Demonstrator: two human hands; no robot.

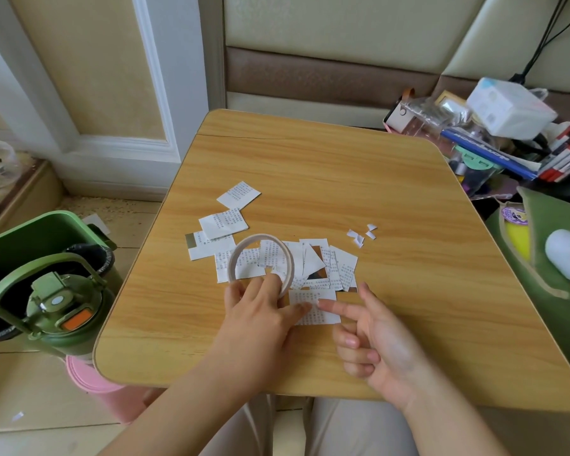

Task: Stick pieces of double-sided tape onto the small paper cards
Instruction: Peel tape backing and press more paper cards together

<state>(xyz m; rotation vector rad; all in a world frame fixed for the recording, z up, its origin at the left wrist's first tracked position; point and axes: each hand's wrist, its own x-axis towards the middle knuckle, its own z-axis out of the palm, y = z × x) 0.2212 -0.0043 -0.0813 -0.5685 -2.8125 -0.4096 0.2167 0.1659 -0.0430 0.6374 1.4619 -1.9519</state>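
Double-sided tape (260, 258), a thin ring on its roll, stands tilted over a scatter of small paper cards (270, 258) near the middle of a wooden table (343, 179). The left hand (260, 314) curls its fingers around the ring's near edge, its thumb lying on the nearest card (320, 311). The right hand (375, 340) presses its outstretched index fingertip onto that card, other fingers curled. Torn paper scraps (361, 235) lie just right of the cards.
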